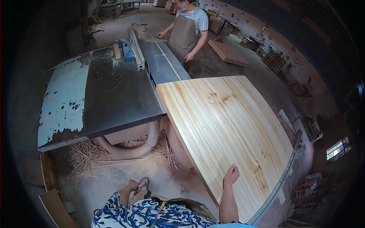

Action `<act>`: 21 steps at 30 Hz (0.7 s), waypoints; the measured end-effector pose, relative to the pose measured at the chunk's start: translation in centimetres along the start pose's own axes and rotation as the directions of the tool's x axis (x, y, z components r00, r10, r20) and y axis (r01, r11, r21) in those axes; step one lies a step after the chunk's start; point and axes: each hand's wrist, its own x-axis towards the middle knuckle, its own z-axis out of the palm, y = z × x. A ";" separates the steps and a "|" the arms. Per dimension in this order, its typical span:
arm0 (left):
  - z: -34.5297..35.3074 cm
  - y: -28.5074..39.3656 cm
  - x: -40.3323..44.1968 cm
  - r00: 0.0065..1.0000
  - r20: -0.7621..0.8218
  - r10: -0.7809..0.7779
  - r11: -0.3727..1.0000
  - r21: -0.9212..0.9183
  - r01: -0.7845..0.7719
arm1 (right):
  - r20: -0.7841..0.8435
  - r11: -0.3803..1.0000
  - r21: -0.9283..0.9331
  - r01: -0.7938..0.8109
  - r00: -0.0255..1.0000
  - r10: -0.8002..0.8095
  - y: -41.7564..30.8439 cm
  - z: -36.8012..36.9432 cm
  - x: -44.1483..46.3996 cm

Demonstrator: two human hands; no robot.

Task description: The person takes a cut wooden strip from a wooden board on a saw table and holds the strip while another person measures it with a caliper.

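My right hand (231, 175) is over the near part of a large pale wooden board (228, 114) with brown knots and streaks. Its fingers are closed; a tiny pale spot shows at the fingertips, too small to name. I cannot tell whether the hand touches the wood. My left hand (132, 185) hangs low beside my body, above my sandalled foot (144, 182), fingers curled and nothing visible in them. The board lies flat, its far left corner against the dark saw table (118, 91) and sliding bed (161, 57).
Across the saw bed stands a co-worker in an apron (184, 34). A long fence (136, 47) crosses the table. Below it, a ribbed hose (133, 150) curves among wood offcuts (85, 159). A metal rail (279, 184) runs along the board's right edge. Stacked panels (228, 52) lie behind.
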 end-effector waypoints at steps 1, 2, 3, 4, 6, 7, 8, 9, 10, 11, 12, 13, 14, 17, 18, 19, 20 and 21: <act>0.0 -0.2 0.1 1.000 -0.024 0.003 1.000 -0.001 -0.003 | 0.000 1.000 0.001 0.003 1.000 -0.003 0.0 -0.1 0.0; -0.1 -0.5 0.2 0.999 -0.048 0.007 1.000 -0.001 -0.007 | -0.001 1.000 -0.001 0.008 1.000 -0.008 0.0 -0.1 -0.1; -0.1 -0.6 0.3 0.997 -0.072 0.011 1.000 -0.001 -0.011 | -0.003 1.000 -0.003 0.015 1.000 -0.015 -0.1 -0.1 -0.1; -0.3 -0.6 0.4 0.997 -0.072 0.013 1.000 -0.004 -0.013 | -0.004 1.000 -0.006 0.020 1.000 -0.020 -0.2 -0.2 -0.1; -0.4 -0.9 0.5 0.999 -0.034 0.013 1.000 0.009 -0.013 | 0.001 1.000 -0.005 0.019 1.000 -0.019 0.0 -0.3 -0.1; -0.4 -0.9 0.5 1.000 -0.015 0.012 1.000 0.017 -0.012 | 0.004 1.000 -0.006 0.014 1.000 -0.014 -0.1 -0.3 -0.1; -0.5 -1.0 0.5 1.000 -0.014 0.011 1.000 0.016 -0.011 | 0.009 1.000 -0.008 0.008 1.000 -0.008 0.0 -0.4 -0.2; -0.6 -0.8 0.2 1.000 -0.021 0.014 1.000 0.013 -0.014 | 0.009 1.000 -0.008 0.009 1.000 -0.009 0.0 -0.4 -0.2; -0.8 -0.7 0.0 0.999 -0.028 0.017 1.000 0.009 -0.016 | 0.004 1.000 -0.013 0.016 1.000 -0.016 -0.1 -0.3 -0.2; -0.8 -0.7 -0.3 0.999 -0.033 0.018 1.000 0.006 -0.018 | -0.001 1.000 -0.021 0.022 1.000 -0.022 0.0 -0.3 -0.2; -0.8 -0.8 -0.6 0.999 -0.031 0.016 1.000 0.005 -0.016 | -0.006 0.999 -0.028 0.029 1.000 -0.029 0.1 -0.4 -0.2; -0.7 -0.9 -0.9 0.998 -0.054 0.021 1.000 0.004 -0.021 | -0.006 0.999 -0.030 0.031 0.999 -0.031 0.3 -0.5 -0.2; -0.7 -0.7 -1.1 0.997 -0.077 0.028 1.000 0.003 -0.028 | -0.005 0.999 -0.026 0.028 1.000 -0.028 0.4 -0.4 -0.2; -0.7 -0.2 -1.1 0.997 -0.070 0.037 0.999 0.007 -0.036 | -0.006 1.000 -0.021 0.023 1.000 -0.023 0.6 -0.5 -0.2; -0.8 -0.4 -0.9 0.998 -0.044 0.034 0.999 0.010 -0.033 | -0.010 0.999 -0.017 0.031 0.999 -0.031 0.6 -0.5 -0.2; -0.8 -0.6 -0.9 0.999 -0.017 0.029 0.999 0.014 -0.029 | -0.014 0.999 -0.013 0.038 0.999 -0.039 0.5 -0.5 -0.3; -0.9 -0.6 -0.7 0.999 -0.017 0.030 0.999 0.012 -0.030 | -0.017 0.999 -0.007 0.048 0.999 -0.048 0.5 -0.5 -0.3; -0.9 -0.6 -0.5 0.999 -0.017 0.034 0.999 0.021 -0.033 | -0.016 0.999 -0.007 0.050 0.999 -0.050 0.4 -0.4 -0.2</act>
